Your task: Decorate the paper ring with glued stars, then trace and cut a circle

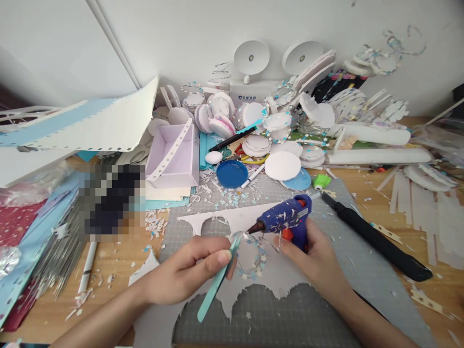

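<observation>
My left hand (pixel 203 268) is closed around a pair of mint-green tweezers (pixel 213 297), whose tips point up and away from me. In my right hand (pixel 319 261) is a blue hot glue gun (pixel 284 215) with a red trigger, its nozzle aimed left, close to the tweezer tips. Just below the nozzle is a ring of wire (pixel 259 263) dotted with small pale blue and white stars. Behind the ring lies a white foam sheet (pixel 279 270) with scalloped cut-outs. Whether the tweezer tips grip the ring or a single star is too small to tell.
Under the sheet is a grey cutting mat (pixel 253 316). A black-handled tool (pixel 380 237) lies at right. Farther back are a lilac box (pixel 172 181), a blue lid (pixel 232 174), a white disc (pixel 282 166) and piled star-trimmed discs. Thin wires (pixel 61 261) lie at left.
</observation>
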Demonstrator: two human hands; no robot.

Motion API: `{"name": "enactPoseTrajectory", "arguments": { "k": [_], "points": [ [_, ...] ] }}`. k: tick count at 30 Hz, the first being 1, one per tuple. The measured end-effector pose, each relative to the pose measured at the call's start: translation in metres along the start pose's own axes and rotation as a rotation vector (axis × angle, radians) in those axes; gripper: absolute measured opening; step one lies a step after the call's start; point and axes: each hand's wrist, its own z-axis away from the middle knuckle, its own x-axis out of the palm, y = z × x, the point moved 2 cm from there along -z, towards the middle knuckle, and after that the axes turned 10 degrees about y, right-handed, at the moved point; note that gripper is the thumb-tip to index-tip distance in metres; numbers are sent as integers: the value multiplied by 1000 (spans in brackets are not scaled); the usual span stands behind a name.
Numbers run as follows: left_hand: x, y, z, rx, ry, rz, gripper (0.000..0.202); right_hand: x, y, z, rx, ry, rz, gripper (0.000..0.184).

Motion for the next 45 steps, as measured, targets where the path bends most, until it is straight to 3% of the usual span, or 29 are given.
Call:
{"name": "enactPoseTrajectory", "arguments": {
  "k": [8,34,40,45],
  "points": [
    [0,1,0,5,-8,-12,45,-2,-1,-4,-58,-33,50,19],
    [0,0,1,62,-3,-9,40,3,-2,1,43,-7,-18,19],
    [-1,-1,-2,92,28,-26,39,3,-1,1,9,-18,-12,19],
    [-1,-2,0,130,53,-43,36,0,5,-5,-101,-61,65,18]
  ]
}}
